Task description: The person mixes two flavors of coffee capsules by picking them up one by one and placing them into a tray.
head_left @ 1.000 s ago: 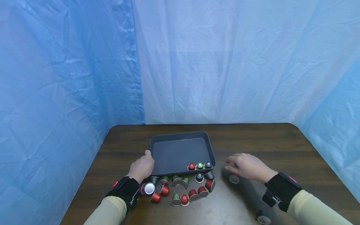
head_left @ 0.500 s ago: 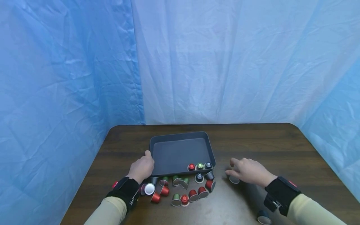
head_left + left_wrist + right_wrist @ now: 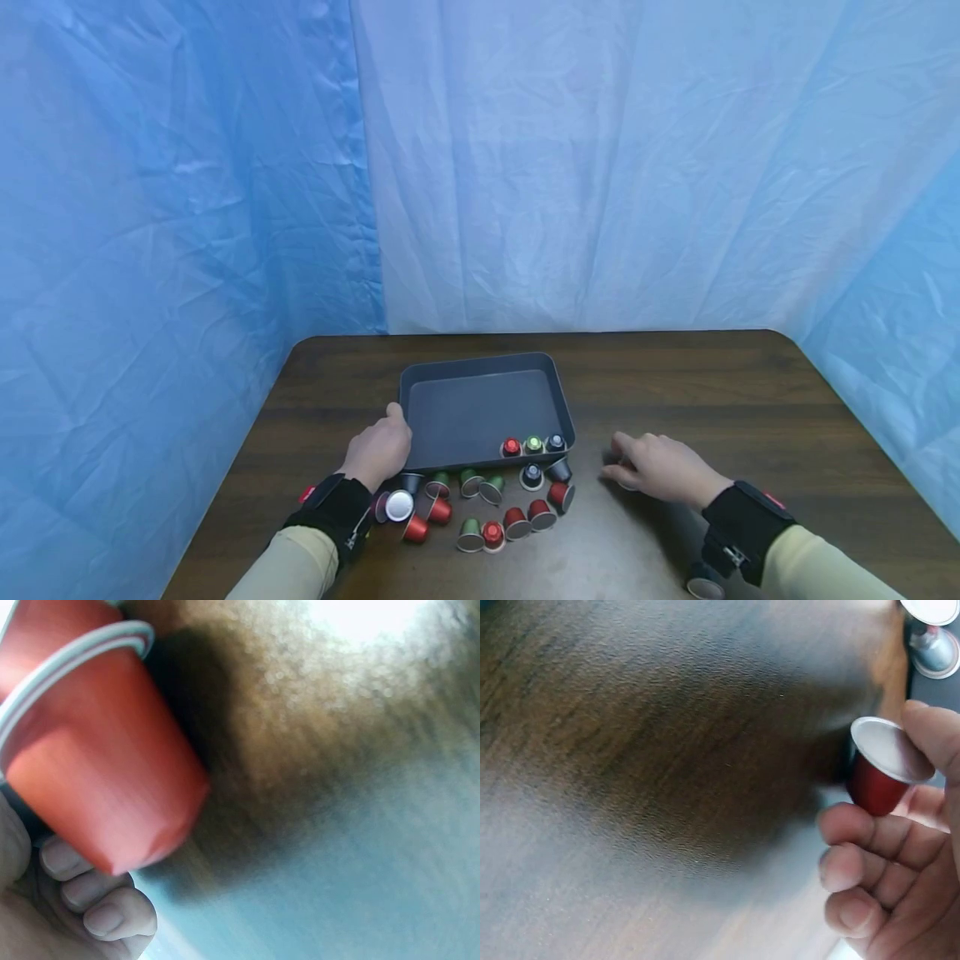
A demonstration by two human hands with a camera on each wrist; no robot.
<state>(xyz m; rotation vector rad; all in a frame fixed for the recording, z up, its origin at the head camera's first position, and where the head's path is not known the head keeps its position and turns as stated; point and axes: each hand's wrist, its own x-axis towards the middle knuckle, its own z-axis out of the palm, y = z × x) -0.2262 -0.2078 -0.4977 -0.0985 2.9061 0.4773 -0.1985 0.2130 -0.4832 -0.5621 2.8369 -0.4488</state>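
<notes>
My left hand [image 3: 381, 446] grips the left side of a dark grey tray [image 3: 480, 408], thumb along the rim. Its fingers [image 3: 112, 911] are curled in the left wrist view, beside a red coffee capsule [image 3: 112, 757] on the table. Right of the tray, my right hand [image 3: 663, 467] pinches another red coffee capsule [image 3: 881, 780] between thumb and fingers, its silver lid showing in the right wrist view. In the head view the hand almost hides that capsule. A red capsule [image 3: 511, 447], a green capsule [image 3: 533, 444] and a dark capsule [image 3: 556, 442] stand along the tray's front right edge.
Several red, green and dark capsules lie in front of the tray, among them a red capsule [image 3: 517, 522] and a white-lidded capsule [image 3: 399, 505]. A dark capsule [image 3: 703, 583] lies near the right forearm. Blue sheets [image 3: 600, 167] hang behind the wooden table [image 3: 675, 383].
My right hand has come down and slightly nearer, its fingers now around the red capsule that showed beneath it before. The left hand and the tray have stayed in place.
</notes>
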